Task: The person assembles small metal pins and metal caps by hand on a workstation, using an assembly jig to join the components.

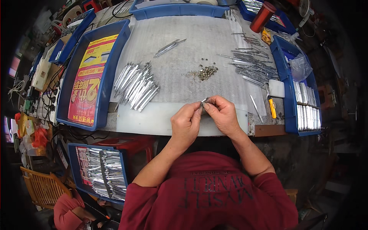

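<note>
In front of my chest, over the near edge of the table, both hands meet at the fingertips. My left hand (185, 120) is closed in a pinch on a small, slim silver metal piece (203, 101). My right hand (223, 114) pinches the same piece from the other side; fingers hide most of it. Beyond the hands lies a loose heap of small brass-coloured rings (207, 73). Left of it is a pile of slim silver metal strips (137, 85), with a few more strips (168, 48) farther back. At the right lies another heap of thin metal parts (249, 63).
Blue trays stand at the left (100, 109), the back (178, 11) and the right (291, 111), the right one holding silver strips. A yellow-handled screwdriver (272, 108) lies near the right edge. A red cylinder (263, 17) stands far right. Another person (69, 212) sits lower left, beside a strip-filled tray (101, 172).
</note>
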`<state>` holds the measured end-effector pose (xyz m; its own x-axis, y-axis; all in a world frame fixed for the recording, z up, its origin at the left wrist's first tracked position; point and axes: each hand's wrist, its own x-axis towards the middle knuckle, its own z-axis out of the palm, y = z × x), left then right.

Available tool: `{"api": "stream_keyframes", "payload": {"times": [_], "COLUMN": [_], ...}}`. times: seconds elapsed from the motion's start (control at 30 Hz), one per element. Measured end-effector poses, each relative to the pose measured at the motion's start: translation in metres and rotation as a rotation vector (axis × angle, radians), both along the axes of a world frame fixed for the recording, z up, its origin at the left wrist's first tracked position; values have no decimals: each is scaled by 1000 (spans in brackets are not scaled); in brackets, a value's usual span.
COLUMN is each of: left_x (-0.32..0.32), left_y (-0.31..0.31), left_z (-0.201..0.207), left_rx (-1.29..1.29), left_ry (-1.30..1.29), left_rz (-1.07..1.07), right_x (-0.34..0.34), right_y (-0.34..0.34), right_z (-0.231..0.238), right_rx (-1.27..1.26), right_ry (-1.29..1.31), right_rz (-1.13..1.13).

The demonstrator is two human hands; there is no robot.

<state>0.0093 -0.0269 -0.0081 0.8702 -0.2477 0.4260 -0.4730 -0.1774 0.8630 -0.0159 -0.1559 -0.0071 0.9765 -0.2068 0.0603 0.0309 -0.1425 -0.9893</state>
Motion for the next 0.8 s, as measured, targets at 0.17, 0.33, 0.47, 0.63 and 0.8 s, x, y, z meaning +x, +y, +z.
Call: {"api": "stream_keyframes", "payload": {"times": [0.17, 0.33, 0.47, 0.63, 0.8], "left_x": [0, -1, -1, -1, -2], "left_y": [-1, -1, -2, -3, -4], "left_z": [-6, -1, -1, -7, -2], "left_rx": [-65, -21, -20, -19, -8], "left_ry": [51, 20, 51, 3, 36], "left_rz": [-5, 2, 21, 50, 41], "right_x": [0, 1, 1, 0, 0], "right_y": [-2, -4, 1, 4, 5], "right_z": [0, -4, -4, -3, -3], "right_rx": [284, 198, -164, -247, -249], "right_ry": [27, 9, -90, -174, -174], "right_rz": [97, 50, -72, -136, -155]}}
